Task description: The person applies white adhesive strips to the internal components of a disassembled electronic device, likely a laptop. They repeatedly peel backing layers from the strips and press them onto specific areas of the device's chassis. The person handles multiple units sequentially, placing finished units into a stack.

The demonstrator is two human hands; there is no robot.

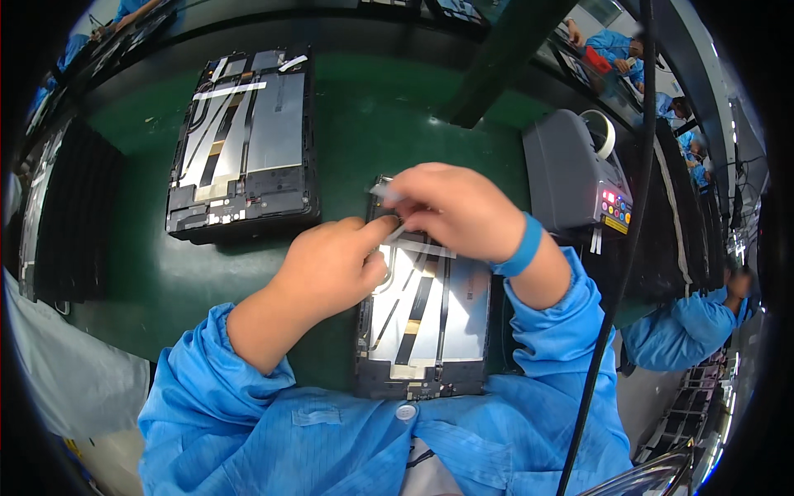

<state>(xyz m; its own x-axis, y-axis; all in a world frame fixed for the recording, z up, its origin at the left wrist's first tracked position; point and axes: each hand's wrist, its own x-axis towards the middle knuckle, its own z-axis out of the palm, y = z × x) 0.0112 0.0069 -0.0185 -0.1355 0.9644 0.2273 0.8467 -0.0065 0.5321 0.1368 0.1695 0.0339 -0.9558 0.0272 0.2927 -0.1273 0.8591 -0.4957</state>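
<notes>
An opened tablet-like device [467, 322] lies in front of me, its inside facing up with silver plates, dark flat cables and a black lower end. Over its far left corner my right hand [463, 211] pinches a short whitish strip of tape [383, 193]. My left hand [322, 260] comes in from the left with its fingers curled and its index fingertip at the same corner, close to the right fingers. Whatever the left fingertips grip is hidden. Across the device's upper part, just below the right hand, runs another pale tape strip [423, 248].
A stack of similar opened devices [277, 124] stands at the far left on the green table [364, 99]. To the right is a grey tape dispenser [566, 169] with lit buttons. Dark stacks [78, 215] line both sides. A black cable [616, 281] hangs at right. Co-workers in blue sit beyond.
</notes>
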